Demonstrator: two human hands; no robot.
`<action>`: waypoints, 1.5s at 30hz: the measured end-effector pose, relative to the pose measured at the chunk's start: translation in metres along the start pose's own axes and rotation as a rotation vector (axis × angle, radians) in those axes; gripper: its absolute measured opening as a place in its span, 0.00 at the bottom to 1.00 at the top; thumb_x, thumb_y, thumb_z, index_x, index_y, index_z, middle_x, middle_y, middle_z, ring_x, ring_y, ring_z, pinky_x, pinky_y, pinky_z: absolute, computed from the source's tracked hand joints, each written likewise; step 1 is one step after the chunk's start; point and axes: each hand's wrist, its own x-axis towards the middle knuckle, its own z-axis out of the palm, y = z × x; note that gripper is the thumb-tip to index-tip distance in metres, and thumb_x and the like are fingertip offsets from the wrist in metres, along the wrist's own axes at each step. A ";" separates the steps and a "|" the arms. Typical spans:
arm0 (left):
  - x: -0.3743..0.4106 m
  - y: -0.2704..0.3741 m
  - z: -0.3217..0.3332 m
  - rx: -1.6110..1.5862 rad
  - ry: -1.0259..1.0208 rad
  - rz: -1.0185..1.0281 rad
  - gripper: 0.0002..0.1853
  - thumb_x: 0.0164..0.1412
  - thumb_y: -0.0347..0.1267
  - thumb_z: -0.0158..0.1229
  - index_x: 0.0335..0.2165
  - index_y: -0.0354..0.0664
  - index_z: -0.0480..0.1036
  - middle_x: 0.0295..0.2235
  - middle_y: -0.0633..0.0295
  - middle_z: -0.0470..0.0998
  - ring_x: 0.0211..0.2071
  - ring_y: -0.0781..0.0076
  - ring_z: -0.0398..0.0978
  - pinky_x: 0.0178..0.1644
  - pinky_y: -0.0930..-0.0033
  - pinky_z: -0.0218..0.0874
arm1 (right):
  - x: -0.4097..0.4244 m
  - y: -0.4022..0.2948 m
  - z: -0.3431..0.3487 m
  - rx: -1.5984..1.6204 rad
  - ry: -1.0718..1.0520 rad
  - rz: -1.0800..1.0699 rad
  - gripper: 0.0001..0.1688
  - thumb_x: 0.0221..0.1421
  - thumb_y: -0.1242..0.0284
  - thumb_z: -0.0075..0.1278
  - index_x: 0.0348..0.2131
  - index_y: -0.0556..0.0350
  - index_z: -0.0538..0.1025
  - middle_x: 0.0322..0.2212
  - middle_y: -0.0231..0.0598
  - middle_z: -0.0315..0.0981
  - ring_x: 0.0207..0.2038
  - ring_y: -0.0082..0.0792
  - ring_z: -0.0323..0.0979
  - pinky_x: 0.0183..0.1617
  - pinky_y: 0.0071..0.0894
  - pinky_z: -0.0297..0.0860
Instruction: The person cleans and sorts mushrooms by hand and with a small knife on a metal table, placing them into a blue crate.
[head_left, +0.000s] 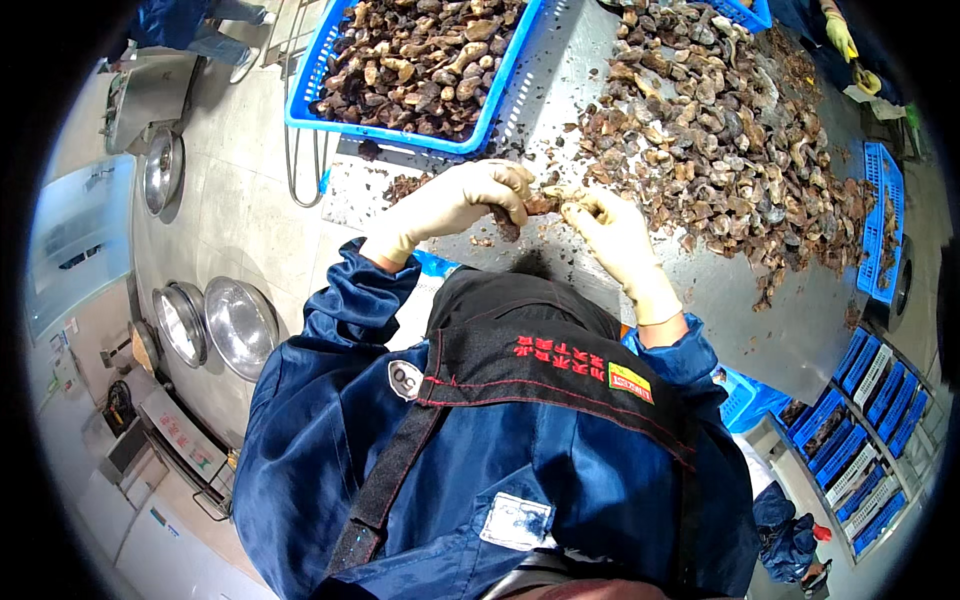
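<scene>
Both hands wear cream rubber gloves and meet over the near edge of a metal table (780, 330). My left hand (487, 196) is closed around a brown, knobbly piece (541, 204), perhaps a mushroom or root; a darker lump (505, 225) hangs below its fingers. My right hand (600, 217) pinches the other end of the brown piece. Beyond my left hand stands a blue plastic basket (480, 139) full of similar brown pieces. A large heap of brown and grey pieces (705, 135) spreads over the table beyond my right hand.
Dark crumbs (517, 150) lie between basket and heap. Another blue basket (877, 217) stands at the right edge, near a rack of blue trays (840, 435). Metal bowls (238, 326) are at left. A co-worker's gloved hand (840, 36) is at upper right; other people stand at upper left and lower right.
</scene>
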 end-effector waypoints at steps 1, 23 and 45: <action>-0.002 0.001 -0.001 0.059 0.000 0.015 0.14 0.43 0.15 0.58 0.30 0.41 0.79 0.37 0.61 0.78 0.50 0.55 0.74 0.58 0.57 0.64 | 0.001 0.000 0.003 -0.036 0.022 -0.053 0.14 0.59 0.73 0.57 0.45 0.56 0.81 0.29 0.29 0.79 0.31 0.15 0.68 0.35 0.19 0.67; 0.008 0.023 0.002 0.481 -0.132 0.265 0.10 0.55 0.31 0.56 0.34 0.36 0.76 0.45 0.49 0.77 0.45 0.47 0.75 0.49 0.56 0.69 | 0.009 0.030 0.006 0.069 -0.030 -0.053 0.09 0.59 0.74 0.57 0.39 0.62 0.80 0.29 0.29 0.78 0.32 0.18 0.71 0.38 0.24 0.69; 0.032 0.034 0.019 0.470 0.139 0.276 0.11 0.43 0.22 0.61 0.31 0.42 0.76 0.39 0.59 0.78 0.50 0.47 0.74 0.52 0.53 0.68 | -0.010 0.050 -0.010 1.043 -0.042 -0.091 0.09 0.61 0.76 0.57 0.26 0.55 0.75 0.32 0.38 0.81 0.34 0.22 0.77 0.40 0.23 0.73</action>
